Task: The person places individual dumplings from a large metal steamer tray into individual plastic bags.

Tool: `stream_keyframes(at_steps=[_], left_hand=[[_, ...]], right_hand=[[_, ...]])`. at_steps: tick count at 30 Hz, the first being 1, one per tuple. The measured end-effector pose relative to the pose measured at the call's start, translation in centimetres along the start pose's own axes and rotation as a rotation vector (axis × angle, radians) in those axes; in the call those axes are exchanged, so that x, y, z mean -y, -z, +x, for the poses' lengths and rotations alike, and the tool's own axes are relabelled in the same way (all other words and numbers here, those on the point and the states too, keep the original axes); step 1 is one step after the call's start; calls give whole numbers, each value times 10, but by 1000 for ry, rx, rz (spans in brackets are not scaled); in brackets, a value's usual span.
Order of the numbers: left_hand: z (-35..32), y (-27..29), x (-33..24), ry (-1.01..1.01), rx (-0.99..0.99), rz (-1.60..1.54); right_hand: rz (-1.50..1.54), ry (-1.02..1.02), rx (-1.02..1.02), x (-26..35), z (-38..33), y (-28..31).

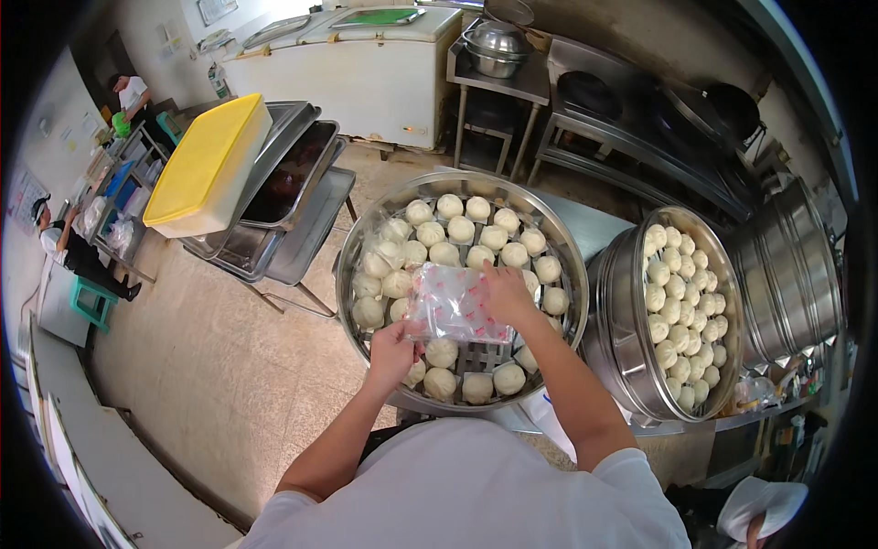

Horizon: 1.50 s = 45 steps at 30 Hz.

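A clear plastic bag (446, 304) with small red print spans the space between my hands, above a round metal steamer tray (579, 265). My left hand (393, 355) is closed in a pinch on the bag's near left corner. My right hand (508, 295) grips the bag along its right side; its fingertips are partly hidden. Round white steamed buns (441, 385) fill much of the tray, and the bag and my hands cover some of them. Near my body, between a few buns, the slatted tray bottom shows.
To the right stands a second stack of steamers (692, 311) full of buns, with more stacked steamer rings (789, 274) beyond. Metal trays and a yellow-lidded box (208, 160) sit on a stand at left. Two people are farther left; another person (761, 508) is at lower right.
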<state>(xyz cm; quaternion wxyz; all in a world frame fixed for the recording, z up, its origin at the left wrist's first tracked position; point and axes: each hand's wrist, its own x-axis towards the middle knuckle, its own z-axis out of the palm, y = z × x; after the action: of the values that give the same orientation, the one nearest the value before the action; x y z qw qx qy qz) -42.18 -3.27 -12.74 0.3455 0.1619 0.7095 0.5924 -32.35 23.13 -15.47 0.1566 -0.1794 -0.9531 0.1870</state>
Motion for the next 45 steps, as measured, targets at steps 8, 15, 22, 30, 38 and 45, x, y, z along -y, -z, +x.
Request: stream_keyframes(at_steps=[8, 15, 22, 30, 38, 45], left_hand=[[-6, -1, 4, -144, -124, -74], [-4, 1, 23, -244, -189, 21], [-1, 0, 19, -202, -131, 268], [5, 22, -11, 56, -59, 218], [17, 27, -6, 483, 43, -643], [9, -9, 9, 521, 128, -560]], right_hand=[[56, -95, 197, 12, -1, -1], [143, -268, 183, -12, 53, 76], [-117, -243, 52, -58, 104, 73], [172, -189, -105, -16, 51, 27], [4, -232, 43, 27, -32, -25], [356, -331, 198, 68, -57, 5]])
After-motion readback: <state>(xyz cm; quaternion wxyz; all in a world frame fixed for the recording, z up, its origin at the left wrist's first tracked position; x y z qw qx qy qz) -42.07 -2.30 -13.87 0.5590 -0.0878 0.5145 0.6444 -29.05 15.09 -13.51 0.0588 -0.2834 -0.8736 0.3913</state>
